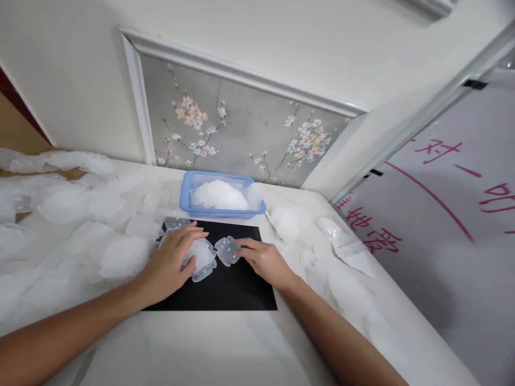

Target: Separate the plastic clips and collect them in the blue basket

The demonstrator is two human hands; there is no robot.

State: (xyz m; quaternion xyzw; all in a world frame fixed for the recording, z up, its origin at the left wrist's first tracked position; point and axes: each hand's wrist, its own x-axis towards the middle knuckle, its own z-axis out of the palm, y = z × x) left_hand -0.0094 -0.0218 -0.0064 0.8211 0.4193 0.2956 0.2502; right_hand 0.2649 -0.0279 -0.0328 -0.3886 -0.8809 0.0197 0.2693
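On a black mat (237, 289), a translucent, scallop-edged piece with white dots (226, 250) lies at the fingertips of my right hand (267, 261), which pinches its right edge. My left hand (171, 265) arches over several overlapping pieces of the same kind (205, 272), its thumb and fingers spread apart. Between that thumb and those fingers shows a whitish, cloudy piece (200, 250). Part of this group is hidden under the left palm. Another dotted piece (177, 222) sticks out beyond the left fingers at the mat's far edge.
A blue plastic basket (185, 193) with white translucent material stands behind the mat. Heaps of similar pieces (92, 230) cover the table's left side. More lie at right, near a clear plastic bag (348, 246). A wall with a floral panel (241, 118) rises behind; a whiteboard (442, 257) stands right.
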